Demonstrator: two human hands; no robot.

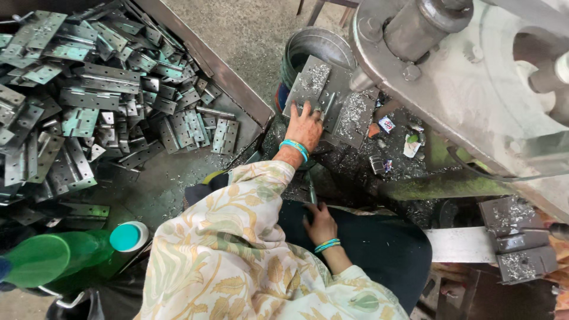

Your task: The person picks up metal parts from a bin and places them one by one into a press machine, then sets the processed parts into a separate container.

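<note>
Left hand (305,124) presses a hinge plate (323,98) under the machine.
Its fingers lie spread flat, gripping nothing; they should stay flat. Right hand (321,224) rests loosely open on the lap.

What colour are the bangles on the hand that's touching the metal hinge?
Turquoise blue bangles, seen best in the head view.

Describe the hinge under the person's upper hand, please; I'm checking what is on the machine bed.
The hinge is a large grey metal butt hinge, opened flat with two leaves joined by a central barrel. It lies tilted on the machine bed, below the grey press head. Bright metal shavings dust both leaves. The left hand, wearing turquoise bangles, presses on its lower edge. A metal bucket stands just behind it.
</note>
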